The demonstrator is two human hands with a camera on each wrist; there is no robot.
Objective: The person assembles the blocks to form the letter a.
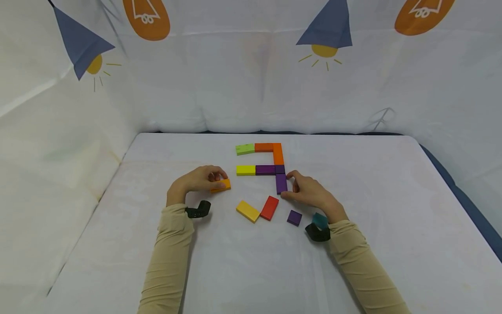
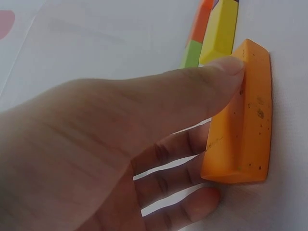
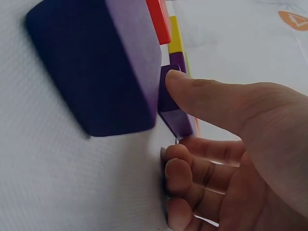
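Note:
My left hand (image 1: pixel 199 179) pinches an orange block (image 1: pixel 225 186), thumb along one long side and fingers curled at the other. Dark specks mark this block in the left wrist view, where it lies close over the white cloth. At the near end of a joined figure of blocks, my right hand (image 1: pixel 309 191) has its thumb on the end of a purple block (image 1: pixel 281 185) and its index finger by the right side. The figure continues with a small purple block (image 1: pixel 279 169), a purple bar (image 1: pixel 265 170), a yellow block (image 1: pixel 245 170), orange blocks (image 1: pixel 277 154) and a green block (image 1: pixel 245 149).
Nearer on the table (image 1: pixel 243 270) lie a yellow-orange block (image 1: pixel 248 211) and a red block (image 1: pixel 269 208), corners close together. A small purple block (image 1: pixel 294 217) sits right of them. A teal block (image 1: pixel 320 221) shows partly behind the black right wrist camera (image 1: pixel 317 233).

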